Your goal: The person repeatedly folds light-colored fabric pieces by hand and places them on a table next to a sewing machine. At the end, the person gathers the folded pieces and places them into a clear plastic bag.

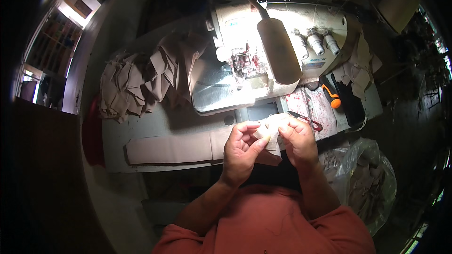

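Nearest is the person's red shirt (263, 221), with 2 bare forearms reaching out from its sleeves. The left hand (241, 153) and the right hand (300, 143) grip a small piece of beige cloth (272, 138), each pinching it between thumb and fingers, and it sits between them near the table's (153, 127) near edge. To the right of the body, a clear plastic bag (388, 186) holds cloth scraps (365, 183). A long beige strip (169, 147) lies on the table, left of the hands. Farther away on the right are a thin red-handled tool (317, 126) and an orange-handled tool (335, 102). Far left is a heap of beige cloth pieces (129, 82), and right of it stands a pale sewing machine (325, 16) with 3 round knobs (314, 44), a lamp (279, 49) in front of it
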`<state>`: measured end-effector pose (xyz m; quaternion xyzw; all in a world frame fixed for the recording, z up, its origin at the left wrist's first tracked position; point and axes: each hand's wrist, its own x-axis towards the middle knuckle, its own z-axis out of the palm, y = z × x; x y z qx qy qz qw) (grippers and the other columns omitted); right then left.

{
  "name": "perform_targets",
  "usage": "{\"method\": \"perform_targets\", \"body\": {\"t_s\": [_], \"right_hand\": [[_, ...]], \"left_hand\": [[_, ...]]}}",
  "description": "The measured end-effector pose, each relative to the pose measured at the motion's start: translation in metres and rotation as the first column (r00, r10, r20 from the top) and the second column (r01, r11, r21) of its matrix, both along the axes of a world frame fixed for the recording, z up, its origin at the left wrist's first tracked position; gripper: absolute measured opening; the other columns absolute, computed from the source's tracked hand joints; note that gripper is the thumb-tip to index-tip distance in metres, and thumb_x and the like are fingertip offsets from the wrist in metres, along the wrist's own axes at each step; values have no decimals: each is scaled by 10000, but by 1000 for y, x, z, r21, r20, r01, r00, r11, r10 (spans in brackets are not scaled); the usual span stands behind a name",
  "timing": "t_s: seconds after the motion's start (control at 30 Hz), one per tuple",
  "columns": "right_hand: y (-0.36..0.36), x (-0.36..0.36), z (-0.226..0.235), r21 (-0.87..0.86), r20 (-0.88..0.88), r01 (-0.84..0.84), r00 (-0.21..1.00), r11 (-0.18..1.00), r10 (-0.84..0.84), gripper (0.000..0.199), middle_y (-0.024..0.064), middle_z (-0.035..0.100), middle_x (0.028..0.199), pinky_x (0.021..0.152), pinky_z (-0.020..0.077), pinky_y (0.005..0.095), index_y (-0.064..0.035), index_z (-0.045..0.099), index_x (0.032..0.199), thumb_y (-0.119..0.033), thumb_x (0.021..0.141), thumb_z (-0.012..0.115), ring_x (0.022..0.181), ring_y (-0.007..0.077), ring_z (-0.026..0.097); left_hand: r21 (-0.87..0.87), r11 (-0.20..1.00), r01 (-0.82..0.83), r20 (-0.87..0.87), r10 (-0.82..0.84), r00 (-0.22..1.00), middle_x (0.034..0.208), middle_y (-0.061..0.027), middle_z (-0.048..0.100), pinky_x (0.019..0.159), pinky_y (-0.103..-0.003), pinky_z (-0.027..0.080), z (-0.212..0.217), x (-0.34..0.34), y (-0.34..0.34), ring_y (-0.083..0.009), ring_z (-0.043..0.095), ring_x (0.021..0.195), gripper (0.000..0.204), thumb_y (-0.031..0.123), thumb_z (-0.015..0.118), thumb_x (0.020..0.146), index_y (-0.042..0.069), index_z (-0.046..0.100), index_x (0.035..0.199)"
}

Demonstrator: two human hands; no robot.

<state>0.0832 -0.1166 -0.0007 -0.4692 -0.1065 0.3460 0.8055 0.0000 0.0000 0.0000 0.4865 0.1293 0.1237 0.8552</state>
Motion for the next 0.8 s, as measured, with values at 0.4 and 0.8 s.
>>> {"method": "perform_targets", "body": {"t_s": [0.4, 0.8], "right_hand": [[-5, -1, -1, -74, 167, 24, 986, 997, -11, 152, 62, 546, 878, 745, 393, 233, 30, 561, 874, -68, 805, 467, 803, 106, 504], [-10, 1, 13, -43, -3, 217, 976, 975, -217, 146, 72, 569, 811, 687, 425, 224, 41, 534, 883, -49, 783, 477, 728, 102, 531]], "left_hand": [[66, 998, -2, -20, 3, 1000, 951, -102, 516, 788, -245, 422, 0, -3, -2, -129, 518, 873, 258, -22, 516, 782, -10, 414, 1018], [-248, 956, -157, 57, 176, 983, 841, -55, 478, 693, -241, 440, 5, -6, 12, -115, 491, 745, 282, 1, 478, 735, 31, 409, 1007]]}}
